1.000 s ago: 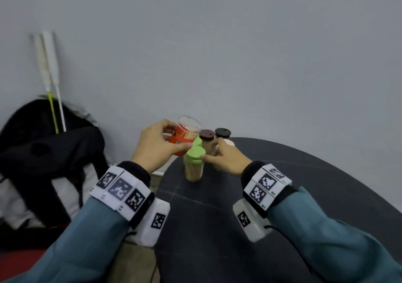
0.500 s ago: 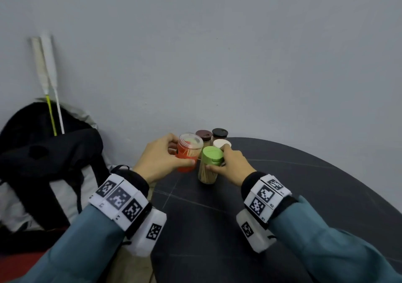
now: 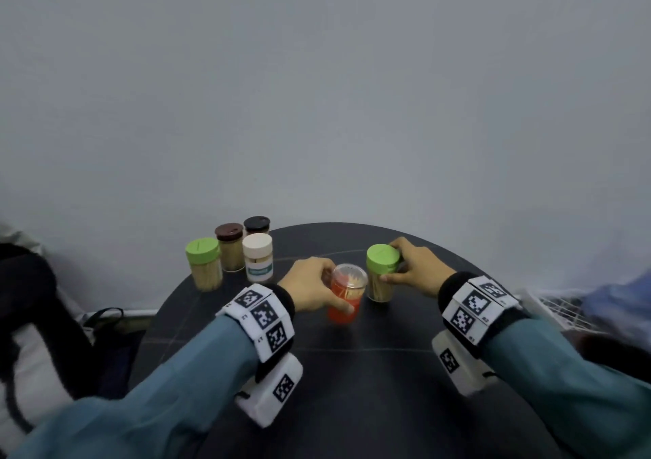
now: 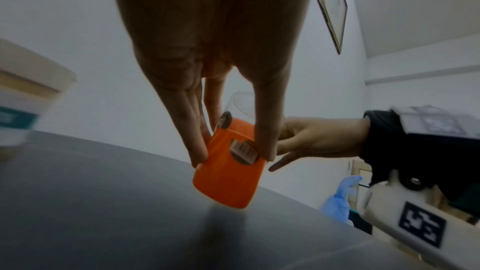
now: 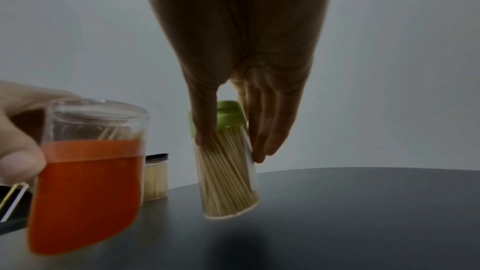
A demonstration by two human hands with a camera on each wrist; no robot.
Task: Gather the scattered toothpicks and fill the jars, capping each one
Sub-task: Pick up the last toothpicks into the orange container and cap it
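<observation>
My left hand [image 3: 313, 287] grips an orange jar [image 3: 345, 300] with a clear cap, toothpicks showing inside; the left wrist view has that orange jar [image 4: 228, 171] tilted between thumb and fingers just above the dark table [image 3: 352, 388]. Right beside it my right hand [image 3: 412, 268] holds a green-capped jar [image 3: 382, 271] full of toothpicks. Seen from the right wrist, the green-capped jar [image 5: 226, 163] leans with its base near the table, and the orange jar [image 5: 88, 182] is close on the left.
At the table's far left edge stand another green-capped jar [image 3: 204, 264], a brown-capped jar [image 3: 230, 250], a black-capped jar [image 3: 257, 226] and a white-capped jar [image 3: 258, 256]. A black bag [image 3: 35, 317] lies left of the table, a wire rack [image 3: 563, 310] to the right.
Both hands have carried their jars away from the cluster at the far left edge toward the middle of the table. The view has swung right, so the bag is mostly out of sight.
</observation>
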